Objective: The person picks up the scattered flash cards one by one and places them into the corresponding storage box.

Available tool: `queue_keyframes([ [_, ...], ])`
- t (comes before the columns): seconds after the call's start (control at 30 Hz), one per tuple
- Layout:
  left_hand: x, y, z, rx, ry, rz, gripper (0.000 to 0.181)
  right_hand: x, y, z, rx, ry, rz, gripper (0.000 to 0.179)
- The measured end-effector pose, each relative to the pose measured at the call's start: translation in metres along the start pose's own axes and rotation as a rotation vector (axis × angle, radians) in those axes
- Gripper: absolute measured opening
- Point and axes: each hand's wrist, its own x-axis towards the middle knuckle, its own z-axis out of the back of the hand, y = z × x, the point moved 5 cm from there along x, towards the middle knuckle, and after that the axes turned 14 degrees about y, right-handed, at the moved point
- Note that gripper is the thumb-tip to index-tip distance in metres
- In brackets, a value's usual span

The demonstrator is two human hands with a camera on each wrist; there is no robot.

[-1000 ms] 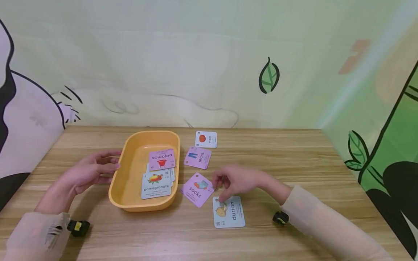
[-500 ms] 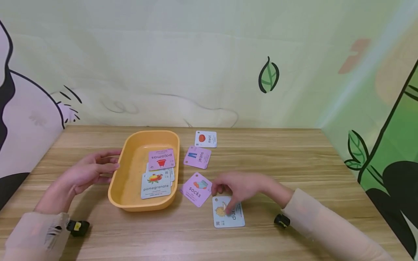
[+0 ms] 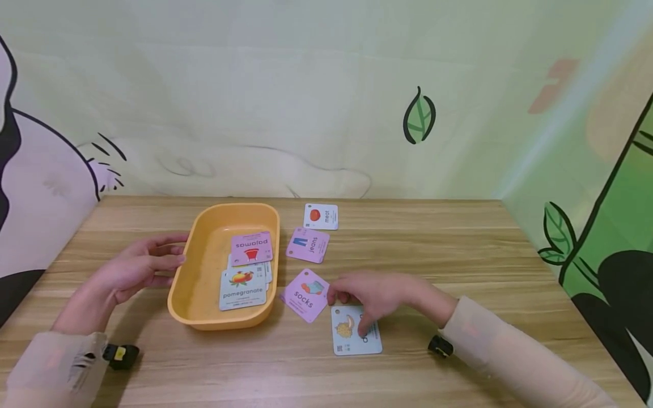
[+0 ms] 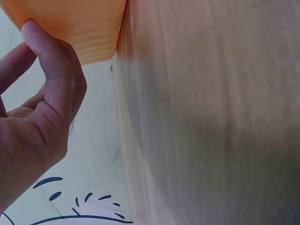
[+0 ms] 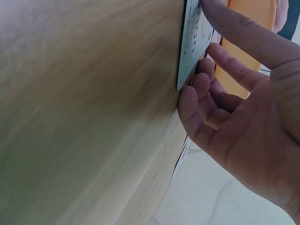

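In the head view a yellow tray (image 3: 196, 283) stands left of centre, with a pajamas card (image 3: 240, 258) and a pomegranate card (image 3: 243, 302) lying in it over others. My left hand (image 3: 140, 265) is at the tray's left wall, fingertips against it and not wrapped round it. A light blue durian card (image 3: 344, 345) lies flat on the table. My right hand (image 3: 380, 292) is over it, thumb on its face, the other fingers loosely bent along its far edge. In the right wrist view this card (image 5: 190, 61) shows under the thumb.
A purple socks card (image 3: 306, 297) lies between the tray and the right hand, with a corner of another card peeking out at its left. Farther back are a jeans card (image 3: 308, 245) and a meat card (image 3: 321, 216). A printed wall cloth (image 3: 326, 113) rises behind the wooden table (image 3: 459, 243).
My right thumb has slid from the durian card's upper left, by the fruit picture, rightward onto its printed word. Left hand, tray and cards stay put.
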Motion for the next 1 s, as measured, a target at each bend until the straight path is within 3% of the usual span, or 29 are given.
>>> queue_keyframes([
  [0.63, 0.0007, -0.0010, 0.0012, 0.005, -0.003, 0.011, 0.068, -0.0002, 0.0000, -0.0001, -0.006, -0.018, 0.000, 0.059],
  [1.0, 0.0015, 0.0022, 0.0019, 0.006, -0.001, 0.024, 0.068, -0.0010, -0.0012, 0.0014, 0.093, -0.027, 0.006, 0.051],
])
